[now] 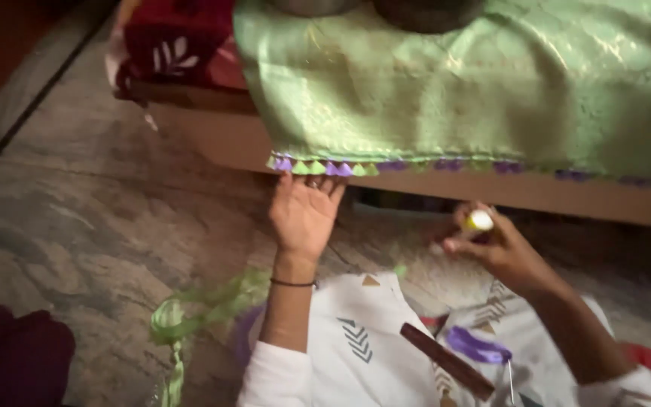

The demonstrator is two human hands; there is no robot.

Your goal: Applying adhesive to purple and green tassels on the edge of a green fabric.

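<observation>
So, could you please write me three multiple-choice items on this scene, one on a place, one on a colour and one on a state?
1. Where is the left hand?
A. at the tasselled edge of the green cloth
B. on the floor
C. on the person's lap

2. What colours are the tassels?
A. red and white
B. green and purple
C. black and yellow

3. How is the right hand?
A. open and flat
B. out of view
C. closed on a small yellow-white object

Key: 1 A, its fingertips reach up to the hem; 2 B, green and purple triangles alternate; 3 C, the fingers pinch the object.
</observation>
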